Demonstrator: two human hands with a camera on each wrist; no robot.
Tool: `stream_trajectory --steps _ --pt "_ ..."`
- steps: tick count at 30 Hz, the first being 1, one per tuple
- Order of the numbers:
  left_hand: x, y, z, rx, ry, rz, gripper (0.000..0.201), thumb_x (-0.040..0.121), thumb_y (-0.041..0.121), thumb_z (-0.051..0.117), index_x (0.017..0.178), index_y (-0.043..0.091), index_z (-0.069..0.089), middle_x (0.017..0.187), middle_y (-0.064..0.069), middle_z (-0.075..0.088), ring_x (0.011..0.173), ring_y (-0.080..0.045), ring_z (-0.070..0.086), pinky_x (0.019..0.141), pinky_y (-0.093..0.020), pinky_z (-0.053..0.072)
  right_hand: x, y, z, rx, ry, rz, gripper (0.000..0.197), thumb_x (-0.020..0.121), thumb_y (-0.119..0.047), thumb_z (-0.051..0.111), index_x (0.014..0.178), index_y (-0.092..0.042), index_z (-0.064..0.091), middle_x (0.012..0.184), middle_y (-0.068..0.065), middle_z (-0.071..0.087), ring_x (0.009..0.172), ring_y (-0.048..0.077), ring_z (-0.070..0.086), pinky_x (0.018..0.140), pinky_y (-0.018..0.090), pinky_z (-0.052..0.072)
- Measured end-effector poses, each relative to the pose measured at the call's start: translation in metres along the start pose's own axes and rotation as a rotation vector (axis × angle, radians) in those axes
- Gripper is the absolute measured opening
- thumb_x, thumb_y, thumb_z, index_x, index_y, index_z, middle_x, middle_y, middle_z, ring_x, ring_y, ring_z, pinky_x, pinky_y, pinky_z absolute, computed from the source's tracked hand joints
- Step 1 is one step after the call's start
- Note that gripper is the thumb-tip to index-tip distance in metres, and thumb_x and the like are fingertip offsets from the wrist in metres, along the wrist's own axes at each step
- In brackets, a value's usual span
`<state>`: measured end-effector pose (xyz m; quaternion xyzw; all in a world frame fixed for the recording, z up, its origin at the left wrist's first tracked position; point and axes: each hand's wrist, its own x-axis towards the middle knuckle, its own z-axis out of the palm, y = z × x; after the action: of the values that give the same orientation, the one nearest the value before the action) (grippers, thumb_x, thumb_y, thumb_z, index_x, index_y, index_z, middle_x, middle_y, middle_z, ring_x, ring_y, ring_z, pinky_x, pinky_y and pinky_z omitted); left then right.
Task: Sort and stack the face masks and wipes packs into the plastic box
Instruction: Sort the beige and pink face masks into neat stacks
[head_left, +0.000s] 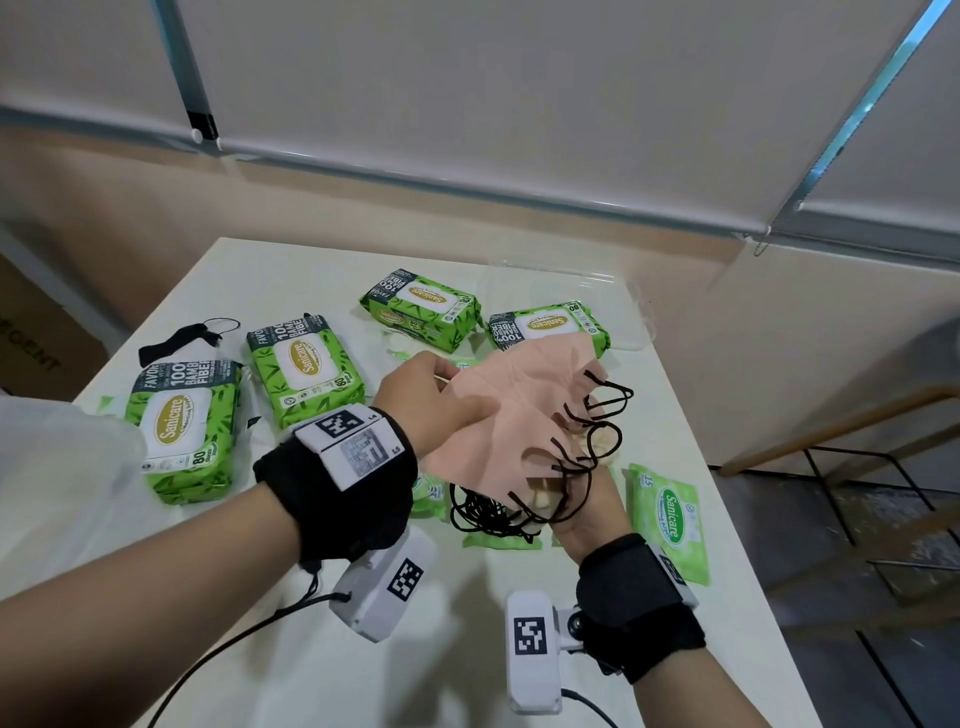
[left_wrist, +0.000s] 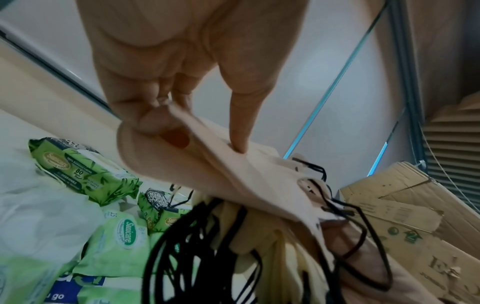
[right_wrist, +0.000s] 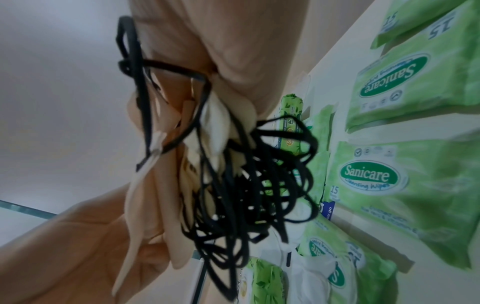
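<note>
Both hands meet over the middle of the white worktop (head_left: 291, 280) with a stack of peach masks (head_left: 519, 415) between them; the left hand (head_left: 431, 400) pinches the stack's near-left edge, thumb (left_wrist: 239, 123) pressed on top and fingers curled beneath; the right hand (head_left: 582, 499) is under the stack at about 5 o'clock, palm up, fingers curled up round the masks; black ear loops (head_left: 493, 514) hang in a tangle from the stack's near side, and more loops stick out at 3 o'clock.

Four large green wipes packs lie flat on the worktop: one (head_left: 182, 431) at 9 o'clock from the hands, one (head_left: 301, 369) at 10 o'clock, one (head_left: 421, 306) at 12 o'clock, one (head_left: 545, 325) at 1 o'clock, partly behind the masks; a small pack (head_left: 670, 519) lies at 4 o'clock, and other small packs sit under the hands, mostly hidden; a black mask (head_left: 182, 338) lies at 10 o'clock beyond the packs, near the worktop's left edge; a clear box (head_left: 623, 296) stands at 1 o'clock at the far right corner; its inside is hard to make out.
</note>
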<state>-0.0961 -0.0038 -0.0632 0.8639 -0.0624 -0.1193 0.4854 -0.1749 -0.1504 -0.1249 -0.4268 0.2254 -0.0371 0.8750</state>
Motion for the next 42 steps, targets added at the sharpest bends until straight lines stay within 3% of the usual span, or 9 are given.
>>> stream_trajectory --steps 3,9,19,23,26,28,31,35,42 --pt "0.003 -0.003 0.002 -0.082 0.059 0.066 0.025 0.074 0.023 0.078 0.082 0.026 0.054 0.076 0.006 0.057 0.066 -0.011 0.054 0.057 -0.024 0.043 0.000 0.000 0.000 0.007 0.000 -0.001 0.027 0.101 -0.004 0.033 0.105 -0.011 0.059 0.068 0.000 0.071 0.056 0.011 0.067 0.046 0.025 0.054" --pt "0.007 0.002 -0.010 -0.191 -0.043 0.187 0.010 0.078 0.022 0.075 0.079 0.023 0.065 0.070 0.006 0.058 0.063 -0.008 0.049 0.061 -0.020 0.041 -0.002 -0.001 0.007 -0.017 0.023 -0.012 0.028 0.099 -0.010 0.042 0.124 -0.011 0.056 0.101 0.010 0.065 0.074 0.017 0.069 0.058 0.031 0.059" --pt "0.014 0.006 -0.008 -0.099 -0.120 0.204 0.029 0.066 0.022 0.084 0.084 0.026 0.061 0.081 0.011 0.060 0.074 -0.010 0.053 0.072 -0.025 0.045 -0.007 -0.002 0.011 -0.042 -0.058 0.000 0.030 0.096 -0.014 0.046 0.124 -0.010 0.057 0.084 0.001 0.073 0.067 0.011 0.071 0.051 0.024 0.055" --pt "0.014 0.006 -0.008 -0.059 -0.111 0.194 0.045 0.060 0.019 0.087 0.098 0.024 0.064 0.083 0.012 0.059 0.066 -0.003 0.051 0.059 -0.012 0.043 -0.005 0.001 0.005 -0.038 -0.048 0.014 0.035 0.095 -0.014 0.048 0.128 -0.003 0.054 0.079 0.001 0.073 0.065 0.011 0.070 0.051 0.025 0.056" --pt "0.017 0.005 -0.012 -0.079 -0.160 0.134 0.053 0.056 0.013 0.089 0.100 0.027 0.062 0.096 0.003 0.063 0.076 -0.012 0.059 0.068 -0.025 0.051 -0.003 0.001 0.004 -0.034 -0.050 0.014 0.031 0.096 -0.015 0.048 0.125 -0.009 0.055 0.079 0.000 0.072 0.064 0.010 0.069 0.051 0.024 0.056" --pt "0.017 0.006 -0.014 -0.134 -0.181 0.130 0.052 0.056 0.006 0.088 0.094 0.028 0.061 0.098 -0.005 0.067 0.080 -0.021 0.063 0.074 -0.037 0.056 -0.002 -0.001 0.004 -0.033 -0.059 0.014 0.024 0.096 -0.017 0.048 0.117 -0.010 0.059 0.079 0.001 0.071 0.064 0.010 0.069 0.053 0.023 0.055" --pt "0.016 0.009 -0.018 -0.180 -0.174 0.188 0.042 0.058 0.002 0.086 0.085 0.025 0.062 0.079 -0.004 0.067 0.067 -0.018 0.059 0.066 -0.031 0.051 0.000 -0.002 0.005 -0.021 -0.051 0.016 0.020 0.094 -0.020 0.049 0.109 -0.015 0.061 0.087 0.004 0.073 0.069 0.013 0.070 0.055 0.024 0.056" --pt "0.019 0.006 -0.027 -0.202 -0.182 0.205 0.021 0.056 0.025 0.082 0.069 0.019 0.068 0.069 -0.001 0.064 0.062 -0.015 0.057 0.063 -0.029 0.045 -0.002 -0.004 0.003 0.015 -0.074 0.002 0.027 0.090 -0.032 0.049 0.107 -0.017 0.065 0.108 0.013 0.067 0.083 0.022 0.068 0.069 0.036 0.059" --pt "0.018 0.008 -0.037 -0.455 -0.370 0.138 0.026 0.062 0.014 0.080 0.084 0.013 0.067 0.073 0.000 0.071 0.061 -0.012 0.065 0.058 -0.020 0.054 -0.005 -0.009 0.006 0.047 -0.129 0.054 0.045 0.091 -0.037 0.046 0.125 -0.010 0.057 0.094 0.012 0.073 0.073 0.023 0.070 0.067 0.036 0.058"
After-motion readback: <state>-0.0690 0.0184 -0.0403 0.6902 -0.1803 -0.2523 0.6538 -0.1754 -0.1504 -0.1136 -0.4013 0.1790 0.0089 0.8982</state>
